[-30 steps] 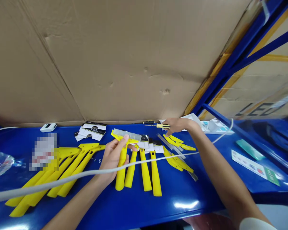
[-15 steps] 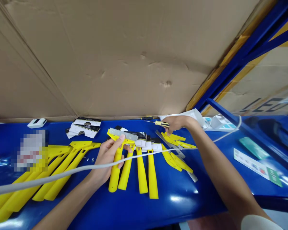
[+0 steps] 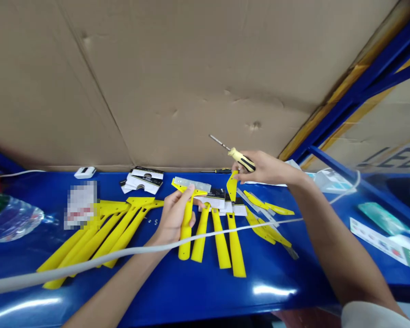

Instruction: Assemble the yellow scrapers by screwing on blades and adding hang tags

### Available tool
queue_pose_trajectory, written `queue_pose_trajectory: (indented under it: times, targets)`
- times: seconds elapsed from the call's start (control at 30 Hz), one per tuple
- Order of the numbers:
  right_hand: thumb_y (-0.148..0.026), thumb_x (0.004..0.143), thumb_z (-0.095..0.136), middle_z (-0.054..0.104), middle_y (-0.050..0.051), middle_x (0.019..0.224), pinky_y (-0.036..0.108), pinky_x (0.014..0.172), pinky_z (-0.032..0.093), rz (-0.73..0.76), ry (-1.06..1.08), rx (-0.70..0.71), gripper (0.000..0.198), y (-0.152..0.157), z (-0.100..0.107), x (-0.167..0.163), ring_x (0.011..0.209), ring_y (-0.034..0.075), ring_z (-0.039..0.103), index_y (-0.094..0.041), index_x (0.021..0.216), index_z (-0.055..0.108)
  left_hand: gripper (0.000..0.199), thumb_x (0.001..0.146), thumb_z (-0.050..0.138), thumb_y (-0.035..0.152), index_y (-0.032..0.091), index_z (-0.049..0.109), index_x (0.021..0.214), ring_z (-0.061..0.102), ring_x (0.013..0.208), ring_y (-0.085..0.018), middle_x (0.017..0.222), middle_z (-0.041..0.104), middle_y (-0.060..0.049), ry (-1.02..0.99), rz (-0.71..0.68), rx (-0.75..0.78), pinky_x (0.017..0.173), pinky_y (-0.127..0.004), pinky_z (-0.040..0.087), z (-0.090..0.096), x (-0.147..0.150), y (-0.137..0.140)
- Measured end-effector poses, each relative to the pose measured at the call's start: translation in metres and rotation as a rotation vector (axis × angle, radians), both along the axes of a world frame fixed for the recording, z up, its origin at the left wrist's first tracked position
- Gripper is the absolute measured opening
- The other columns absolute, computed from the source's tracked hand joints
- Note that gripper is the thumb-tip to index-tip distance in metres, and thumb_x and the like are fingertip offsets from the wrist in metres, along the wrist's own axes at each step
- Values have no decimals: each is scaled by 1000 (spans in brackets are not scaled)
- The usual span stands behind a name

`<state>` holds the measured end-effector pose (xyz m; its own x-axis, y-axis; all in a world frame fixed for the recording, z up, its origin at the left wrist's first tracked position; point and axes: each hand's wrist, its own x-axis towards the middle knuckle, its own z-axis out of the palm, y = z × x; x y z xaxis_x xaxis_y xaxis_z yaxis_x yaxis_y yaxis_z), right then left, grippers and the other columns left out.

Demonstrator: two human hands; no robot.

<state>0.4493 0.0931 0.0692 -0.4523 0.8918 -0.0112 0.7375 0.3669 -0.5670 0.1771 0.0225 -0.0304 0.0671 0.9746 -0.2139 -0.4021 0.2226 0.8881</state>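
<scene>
My left hand (image 3: 172, 216) is wrapped round the yellow handle of a scraper (image 3: 185, 232), with a metal blade (image 3: 200, 185) lying across its head under my thumb. Raised to the right, my right hand (image 3: 264, 167) grips a screwdriver (image 3: 242, 160) whose shaft points up and left. The same hand pinches a yellow plastic cover piece (image 3: 232, 187), which hangs below the fingers. Several more yellow handles (image 3: 237, 248) lie beside the left hand. Under the right hand are loose yellow cover pieces (image 3: 279, 209) and metal blades (image 3: 292, 252).
More yellow scraper handles (image 3: 123, 232) lie at left, near small nuts (image 3: 156, 222). Behind are black-and-white cards (image 3: 143, 181) and a second screwdriver (image 3: 222, 171). A grey cable (image 3: 136, 250) crosses in front. A plastic bottle (image 3: 17, 221) is at far left.
My right hand has lifted from the pile of cover pieces, bringing up one yellow piece along with the screwdriver. My left hand still holds the scraper; the whole view has shifted left.
</scene>
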Motion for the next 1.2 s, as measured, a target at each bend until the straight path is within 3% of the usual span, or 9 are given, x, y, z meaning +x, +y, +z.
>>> queue_pose_trajectory:
  times: [0.13, 0.23, 0.3, 0.47, 0.67, 0.8, 0.97, 1.2]
  targets:
    - [-30, 87, 73, 74, 1, 89, 29, 71, 52, 19, 143, 187, 37, -22, 18, -37, 76, 17, 68, -22, 123, 75, 50, 79, 92, 59, 16, 67, 86, 54, 40, -8, 79, 77, -7, -10, 23, 99, 35, -21, 37, -1, -4, -3]
    - [-35, 92, 75, 76, 3, 91, 30, 75, 51, 101, 228, 251, 23, -24, 26, -58, 79, 17, 66, -20, 108, 81, 51, 80, 91, 60, 15, 68, 88, 52, 38, -7, 79, 76, -7, -13, 19, 117, 35, -21, 37, 0, -4, -4]
    - [-38, 95, 74, 81, 5, 96, 32, 78, 54, 142, 289, 217, 20, -21, 26, -64, 83, 18, 70, -20, 100, 80, 53, 78, 91, 62, 15, 68, 89, 49, 35, -7, 76, 75, -5, -9, 18, 84, 34, -21, 36, 1, -2, -4]
    - [-33, 92, 77, 85, 8, 111, 35, 87, 59, 230, 394, 96, 19, -12, 13, -59, 96, 22, 79, -20, 106, 74, 58, 75, 92, 66, 16, 67, 91, 48, 32, -8, 73, 74, -5, 52, -10, 37, 31, -21, 32, 1, 5, -6]
    - [-37, 88, 83, 79, 3, 85, 32, 70, 49, 54, 344, 230, 21, -5, 2, -58, 71, 18, 68, -21, 87, 70, 52, 85, 86, 64, 15, 66, 90, 51, 35, -8, 77, 75, -6, 173, 1, 111, 34, -20, 34, -1, 5, -7]
    - [-44, 84, 86, 72, 1, 79, 32, 66, 46, 64, 409, 153, 30, 0, -2, -64, 70, 17, 61, -21, 79, 67, 53, 84, 85, 64, 15, 66, 92, 50, 36, -8, 77, 75, -6, 192, 32, 118, 33, -20, 34, -6, 5, -1]
    - [-37, 86, 83, 74, 2, 79, 34, 65, 48, 93, 421, 24, 23, -3, -7, -68, 67, 18, 66, -21, 84, 68, 52, 84, 85, 63, 15, 68, 92, 50, 35, -9, 73, 73, -5, 162, 14, 101, 31, -20, 33, -9, 7, -1]
    - [-32, 84, 82, 77, 4, 84, 35, 67, 47, 89, 375, 69, 16, -5, -11, -75, 72, 19, 65, -20, 84, 71, 47, 87, 84, 58, 15, 70, 102, 52, 38, -9, 74, 71, -2, 125, 3, 122, 35, -20, 37, -7, 6, -8]
